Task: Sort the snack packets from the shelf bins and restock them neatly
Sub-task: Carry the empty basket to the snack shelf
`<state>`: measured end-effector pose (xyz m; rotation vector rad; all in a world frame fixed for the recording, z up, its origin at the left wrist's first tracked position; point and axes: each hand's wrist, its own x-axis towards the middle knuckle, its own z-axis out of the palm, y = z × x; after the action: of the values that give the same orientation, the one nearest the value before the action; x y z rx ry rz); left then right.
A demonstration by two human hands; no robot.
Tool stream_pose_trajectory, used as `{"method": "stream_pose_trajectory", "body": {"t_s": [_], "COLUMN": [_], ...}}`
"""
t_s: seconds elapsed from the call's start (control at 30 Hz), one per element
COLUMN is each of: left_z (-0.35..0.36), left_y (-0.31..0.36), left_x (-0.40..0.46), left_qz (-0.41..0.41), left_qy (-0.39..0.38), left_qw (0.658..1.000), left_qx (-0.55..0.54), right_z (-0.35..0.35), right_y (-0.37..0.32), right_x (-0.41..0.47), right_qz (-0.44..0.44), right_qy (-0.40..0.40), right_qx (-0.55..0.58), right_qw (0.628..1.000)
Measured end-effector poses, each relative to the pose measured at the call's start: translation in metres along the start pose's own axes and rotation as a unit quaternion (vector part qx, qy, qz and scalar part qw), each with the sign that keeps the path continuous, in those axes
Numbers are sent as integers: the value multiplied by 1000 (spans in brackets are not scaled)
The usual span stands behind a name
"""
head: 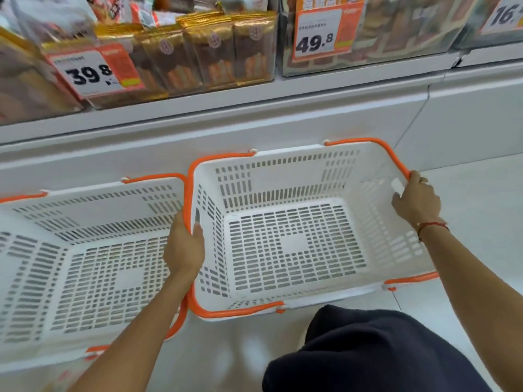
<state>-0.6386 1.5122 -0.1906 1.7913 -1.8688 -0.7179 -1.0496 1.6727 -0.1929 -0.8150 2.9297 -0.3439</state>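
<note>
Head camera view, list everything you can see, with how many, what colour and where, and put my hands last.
Shopping baskets: two, white with orange handles, both without contents, side by side on the floor; right basket, left basket.
Snack packets: a row standing on edge, gold and brown, in the clear shelf bin at upper left.
Price tags: 39.8 tag on the left bin, 49.8 tag on the bin to its right, both orange and white; a third at top right, partly cut off.
Shelf base: one, white, behind the baskets.
Hands: left hand grips the right basket's left rim; right hand grips its right rim.
</note>
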Motion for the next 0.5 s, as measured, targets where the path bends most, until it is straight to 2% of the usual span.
{"method": "stream_pose_trajectory", "body": {"t_s": [0.1, 0.17, 0.23, 0.27, 0.33, 0.4, 0.5], "left_z": [-4, -16, -35, -47, -78, -117, -180], "left_y": [1, -1, -1, 2, 9, 15, 21], "left_x": [4, 11, 17, 18, 19, 23, 38], "left_qz": [-2, 0, 11, 25, 54, 85, 153], "left_qy": [-59, -147, -225, -236, -214, -158, -56], "left_qw": [997, 986, 968, 962, 962, 969, 975], "left_qx": [49, 80, 113, 133, 161, 169, 153], "right_z": [-8, -19, -36, -47, -74, -102, -140], "right_y": [-16, -32, -58, -74, -115, -162, -232], "right_x": [-21, -37, -53, -61, -82, -105, -138], "right_qz": [0, -20, -81, -118, -197, -287, -406], "right_qy": [-2, -22, -38, -54, -105, -142, -154], "right_qx": [-21, -12, 5, 21, 54, 67, 24], "right_qw": [1000, 999, 996, 991, 973, 945, 901]}}
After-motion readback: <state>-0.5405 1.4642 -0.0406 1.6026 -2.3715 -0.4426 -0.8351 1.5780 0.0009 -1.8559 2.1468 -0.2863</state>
